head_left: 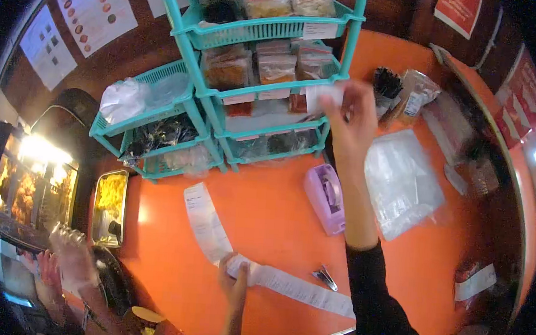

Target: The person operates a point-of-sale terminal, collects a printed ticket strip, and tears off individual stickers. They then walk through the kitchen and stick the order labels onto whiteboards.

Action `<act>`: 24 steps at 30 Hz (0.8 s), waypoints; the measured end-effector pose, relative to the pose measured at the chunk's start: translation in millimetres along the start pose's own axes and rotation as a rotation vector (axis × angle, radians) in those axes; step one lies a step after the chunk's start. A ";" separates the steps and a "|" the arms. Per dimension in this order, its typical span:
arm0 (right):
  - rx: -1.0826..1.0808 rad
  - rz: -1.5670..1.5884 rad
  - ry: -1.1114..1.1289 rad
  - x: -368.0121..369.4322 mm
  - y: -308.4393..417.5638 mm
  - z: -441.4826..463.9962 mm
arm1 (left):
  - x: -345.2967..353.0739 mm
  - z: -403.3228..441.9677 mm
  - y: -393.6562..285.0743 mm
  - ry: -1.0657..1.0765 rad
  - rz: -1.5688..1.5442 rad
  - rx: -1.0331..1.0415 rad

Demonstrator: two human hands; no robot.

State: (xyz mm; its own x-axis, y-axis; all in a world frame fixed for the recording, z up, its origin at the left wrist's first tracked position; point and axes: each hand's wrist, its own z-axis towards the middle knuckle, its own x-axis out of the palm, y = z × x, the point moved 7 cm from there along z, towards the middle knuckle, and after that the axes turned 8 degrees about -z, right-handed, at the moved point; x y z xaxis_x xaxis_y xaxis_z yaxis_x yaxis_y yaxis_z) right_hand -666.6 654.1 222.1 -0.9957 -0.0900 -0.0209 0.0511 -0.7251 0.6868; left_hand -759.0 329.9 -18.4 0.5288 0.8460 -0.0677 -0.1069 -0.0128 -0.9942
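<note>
My left hand (237, 277) is closed around a long printed paper receipt (206, 222) near the front of the orange counter. The strip runs up and left from my fingers and also right toward the counter's edge. Raised in front of the teal shelf rack, my right hand (355, 120) pinches a small white paper slip (322, 98) between thumb and fingers. Below it, a purple tape dispenser (326, 199) stands on the counter. A small black-and-silver clip-like object (325, 277) lies just above the receipt's right part.
A teal rack (223, 92) holds bagged goods; a lower teal rack (141, 77) stands to its left. Clear plastic bags (403, 182) lie at right. At left are a metal tray of yellow food (111, 201), a lit food case (33, 190) and another person's hands (72, 257).
</note>
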 end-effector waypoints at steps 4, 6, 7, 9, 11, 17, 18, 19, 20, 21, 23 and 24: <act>-0.230 -0.099 -0.254 19.0 0.3 61.2 | 2.2 -22.5 30.1 -0.031 0.029 -0.020; -0.275 -0.068 -0.333 22.8 0.5 71.5 | 4.1 -26.1 31.6 -0.053 0.078 0.024; -0.276 -0.073 -0.333 26.0 -0.4 74.6 | 4.0 -27.3 30.3 -0.081 0.129 0.067; -0.233 0.021 -0.343 30.3 -7.9 78.4 | 4.1 -26.6 39.1 -0.095 0.114 0.048; -0.262 0.017 -0.370 33.4 -9.2 80.9 | 7.7 -23.3 26.7 -0.074 0.121 -0.047; -0.332 0.001 -0.454 40.6 -12.7 81.6 | 3.7 -24.2 43.0 -0.060 0.220 0.062; -0.353 -0.041 -0.443 42.0 -10.1 80.7 | 4.8 -24.0 41.9 -0.061 0.221 0.058; -0.351 -0.043 -0.440 43.5 -10.7 81.4 | 5.7 -24.2 41.9 -0.076 0.164 0.032; -0.358 -0.059 -0.460 44.0 -10.3 80.8 | 5.7 -24.3 43.2 -0.091 0.106 0.006; -0.366 -0.075 -0.482 44.0 -10.7 80.2 | 5.2 -25.4 49.0 -0.090 0.107 0.002; -0.328 -0.125 -0.445 46.1 -14.1 82.0 | -0.3 -30.1 60.6 -0.139 0.143 0.034; -0.291 -0.171 -0.410 48.6 -14.0 83.1 | 0.3 -28.8 57.4 -0.139 0.145 0.030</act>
State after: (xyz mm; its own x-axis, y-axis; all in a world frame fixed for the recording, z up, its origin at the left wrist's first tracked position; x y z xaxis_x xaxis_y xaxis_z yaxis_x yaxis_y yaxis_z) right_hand -722.1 716.6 271.9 -0.9370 0.2783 0.2111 -0.1533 -0.8707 0.4674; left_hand -740.8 314.1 -77.9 0.3848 0.9021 -0.1954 -0.1995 -0.1254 -0.9718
